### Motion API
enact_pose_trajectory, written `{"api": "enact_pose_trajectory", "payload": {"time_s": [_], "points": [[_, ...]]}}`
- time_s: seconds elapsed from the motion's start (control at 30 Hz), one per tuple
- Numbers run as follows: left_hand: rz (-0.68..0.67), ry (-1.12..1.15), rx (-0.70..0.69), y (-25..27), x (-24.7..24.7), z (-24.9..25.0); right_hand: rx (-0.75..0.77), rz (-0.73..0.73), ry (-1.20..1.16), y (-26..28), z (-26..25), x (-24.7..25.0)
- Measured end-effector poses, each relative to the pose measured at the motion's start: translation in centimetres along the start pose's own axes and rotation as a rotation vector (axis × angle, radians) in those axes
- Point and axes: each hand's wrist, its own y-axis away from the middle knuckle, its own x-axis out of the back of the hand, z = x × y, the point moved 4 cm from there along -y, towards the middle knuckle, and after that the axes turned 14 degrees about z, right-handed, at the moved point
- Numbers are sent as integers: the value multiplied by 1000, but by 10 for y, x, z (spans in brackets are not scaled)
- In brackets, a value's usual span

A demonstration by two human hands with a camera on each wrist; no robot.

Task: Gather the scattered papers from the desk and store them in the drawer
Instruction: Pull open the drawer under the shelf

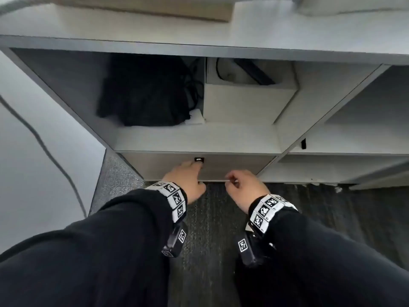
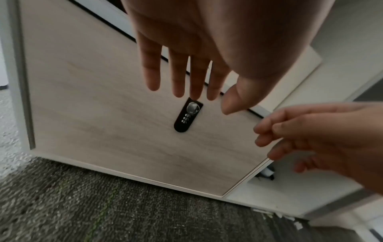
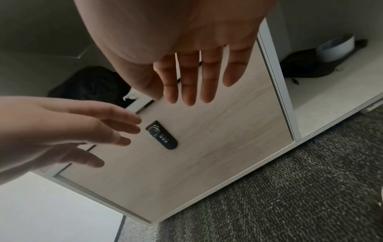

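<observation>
Both my hands empty, fingers straight. left hand (image 2: 186,41) fingertips just above combo lock (image 2: 188,117) on drawer (image 2: 103,106), right hand (image 3: 186,49) spread toward its right edge. Drawer front flat pale woodgrain laminate, stiff, smooth, no handle; I'd guess pull at lock knob or edge. Papers not in view, drawer shut

text: none legible | lock (image 2: 187,117) dial digits: too blurred
</observation>
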Motion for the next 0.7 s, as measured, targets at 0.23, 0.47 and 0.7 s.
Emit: {"api": "enact_pose_trajectory", "payload": {"time_s": [0.23, 0.47, 0.7], "points": [[51, -170, -14, -24, -30, -5, 12, -17, 4, -4, 16, -13], [122, -246, -58, -18, -30, -5, 142, 224, 129, 0, 20, 5], [104, -245, -54, -16, -27, -2, 178, 253, 236, 4, 17, 20]]}}
